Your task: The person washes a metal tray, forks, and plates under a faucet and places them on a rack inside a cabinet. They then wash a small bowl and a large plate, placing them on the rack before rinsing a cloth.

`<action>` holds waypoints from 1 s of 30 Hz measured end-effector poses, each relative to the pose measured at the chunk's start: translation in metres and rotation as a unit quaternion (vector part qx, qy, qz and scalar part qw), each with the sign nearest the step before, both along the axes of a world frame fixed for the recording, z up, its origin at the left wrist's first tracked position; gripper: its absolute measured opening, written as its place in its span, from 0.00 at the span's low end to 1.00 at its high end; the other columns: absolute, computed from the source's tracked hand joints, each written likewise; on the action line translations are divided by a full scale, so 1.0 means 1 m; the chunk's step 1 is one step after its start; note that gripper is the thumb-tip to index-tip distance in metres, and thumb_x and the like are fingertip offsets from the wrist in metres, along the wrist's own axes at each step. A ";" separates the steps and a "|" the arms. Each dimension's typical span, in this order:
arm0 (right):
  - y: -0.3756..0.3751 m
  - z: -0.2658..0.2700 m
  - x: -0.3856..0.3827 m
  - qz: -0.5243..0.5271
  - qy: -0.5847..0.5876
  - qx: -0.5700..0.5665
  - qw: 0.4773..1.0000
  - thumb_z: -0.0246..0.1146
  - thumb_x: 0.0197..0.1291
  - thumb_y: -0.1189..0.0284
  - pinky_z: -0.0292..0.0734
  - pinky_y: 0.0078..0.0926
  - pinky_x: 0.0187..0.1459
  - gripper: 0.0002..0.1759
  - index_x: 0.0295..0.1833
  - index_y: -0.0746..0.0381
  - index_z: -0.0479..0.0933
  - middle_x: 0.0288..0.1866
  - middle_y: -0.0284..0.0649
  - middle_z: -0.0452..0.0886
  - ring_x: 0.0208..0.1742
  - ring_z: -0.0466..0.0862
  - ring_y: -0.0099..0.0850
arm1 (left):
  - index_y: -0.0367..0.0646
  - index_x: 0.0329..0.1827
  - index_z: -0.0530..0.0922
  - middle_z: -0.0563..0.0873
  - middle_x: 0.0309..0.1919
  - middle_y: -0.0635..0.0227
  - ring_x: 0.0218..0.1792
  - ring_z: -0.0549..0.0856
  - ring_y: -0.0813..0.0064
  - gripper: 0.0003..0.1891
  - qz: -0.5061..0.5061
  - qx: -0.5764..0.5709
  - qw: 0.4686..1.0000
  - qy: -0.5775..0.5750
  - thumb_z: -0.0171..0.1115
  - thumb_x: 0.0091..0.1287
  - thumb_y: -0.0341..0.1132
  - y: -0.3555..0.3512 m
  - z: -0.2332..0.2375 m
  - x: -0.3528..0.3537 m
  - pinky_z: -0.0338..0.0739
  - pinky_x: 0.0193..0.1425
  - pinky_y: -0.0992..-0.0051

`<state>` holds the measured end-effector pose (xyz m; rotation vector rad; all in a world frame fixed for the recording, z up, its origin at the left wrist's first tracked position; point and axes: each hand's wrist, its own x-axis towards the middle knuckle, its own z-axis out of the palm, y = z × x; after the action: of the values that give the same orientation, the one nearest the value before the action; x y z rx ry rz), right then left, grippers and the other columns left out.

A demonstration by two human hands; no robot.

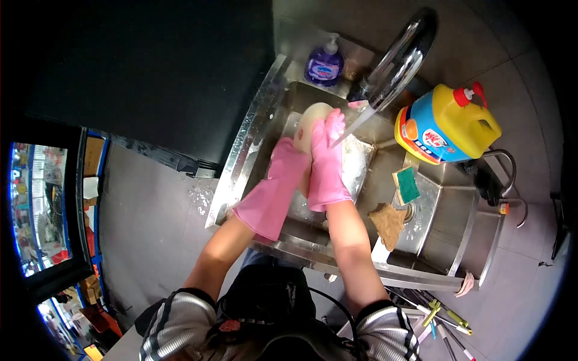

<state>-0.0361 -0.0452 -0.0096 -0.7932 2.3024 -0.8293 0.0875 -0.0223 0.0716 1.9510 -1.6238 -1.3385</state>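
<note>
Both of my hands wear pink rubber gloves over the left basin of a steel sink [241, 162]. A pale plate [306, 129] with a small reddish mark is tilted on edge between them. My left hand [290, 157] grips its left side, and the fingertips are hidden behind it. Against the right face lies my right hand [327, 135], its fingers close together and pointing toward the faucet. Water runs from the chrome faucet [409, 54] beside the right glove.
A purple soap bottle [324, 63] stands behind the basin. To the right are a large yellow detergent jug [448, 126], a green sponge [407, 185] and a brown cloth-like piece [388, 225]. Mop handles [439, 313] lie below the sink.
</note>
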 end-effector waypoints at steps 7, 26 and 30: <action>0.036 -0.057 -0.023 -0.110 0.044 -0.191 0.974 0.53 0.74 0.58 0.70 0.38 0.67 0.30 0.73 0.66 0.66 0.66 0.53 0.77 0.67 0.76 0.44 | 0.42 0.51 0.79 0.88 0.47 0.54 0.48 0.89 0.58 0.22 -0.064 0.041 0.996 0.042 0.71 0.51 0.35 0.009 0.000 0.007 0.82 0.50 0.66; 0.227 0.066 -0.032 -0.158 -0.392 -0.246 0.872 0.72 0.57 0.80 0.78 0.33 0.61 0.31 0.66 0.71 0.73 0.59 0.45 0.84 0.56 0.85 0.36 | 0.34 0.42 0.87 0.89 0.35 0.59 0.35 0.88 0.69 0.17 -0.295 0.140 0.871 0.366 0.70 0.46 0.23 -0.088 -0.096 -0.072 0.80 0.43 0.70; 0.235 0.055 -0.028 -0.277 -0.334 -0.199 0.879 0.71 0.55 0.84 0.80 0.33 0.60 0.31 0.66 0.68 0.74 0.57 0.45 0.85 0.54 0.86 0.37 | 0.40 0.52 0.86 0.89 0.46 0.58 0.41 0.88 0.67 0.23 -0.386 0.111 0.878 0.260 0.76 0.49 0.30 -0.069 -0.089 -0.102 0.81 0.44 0.67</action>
<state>-0.0645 0.1895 0.0454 0.0640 1.7331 -1.5744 -0.0143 -0.0910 -0.0171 0.8410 -2.0756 -2.1686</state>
